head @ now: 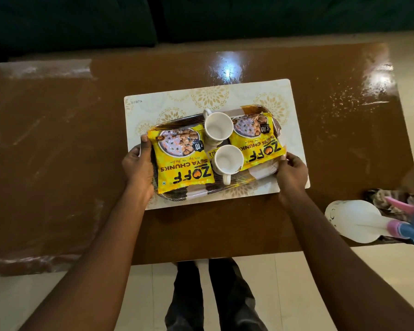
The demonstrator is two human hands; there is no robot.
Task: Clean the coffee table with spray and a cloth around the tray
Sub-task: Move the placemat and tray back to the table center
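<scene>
Spray bottle point(354, 220) and cloth point(392, 199) lie at the coffee table's point(58, 139) near right corner, nearest the right hand point(293, 170); it and the left hand point(139, 168) grip the short ends of the tray point(191, 192), mid-table, long axis left-right.
</scene>
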